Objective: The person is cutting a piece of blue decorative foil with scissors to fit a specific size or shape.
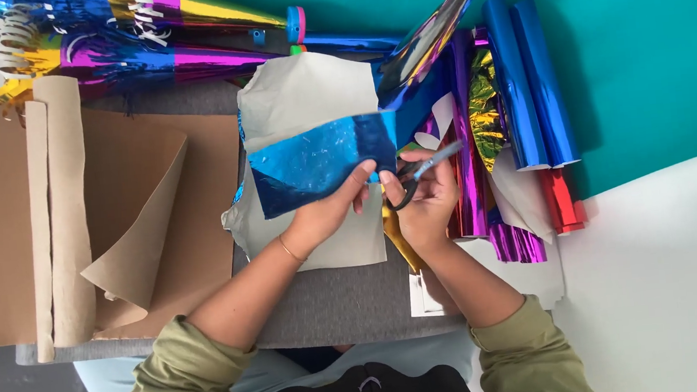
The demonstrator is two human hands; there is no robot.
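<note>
Head view: right hand [426, 202] grips scissors [422, 174], left hand [334, 206] pinches blue foil sheet [324, 160].

Shiny blue foil sheet [324, 160], grey-backed

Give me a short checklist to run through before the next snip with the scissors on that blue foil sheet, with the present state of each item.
1. Left hand grips the blue foil sheet at its lower edge: ok.
2. Right hand holds the scissors, fingers through the handles: ok.
3. Blades meet the sheet's edge: cannot tell, the hands hide the blades.
4. Left fingers apart from the blades: cannot tell, they sit close to the scissors.
5. Sheet lifted off the grey board: ok.
6. Foil rolls lie off to the right, apart from the cut: ok.
</note>
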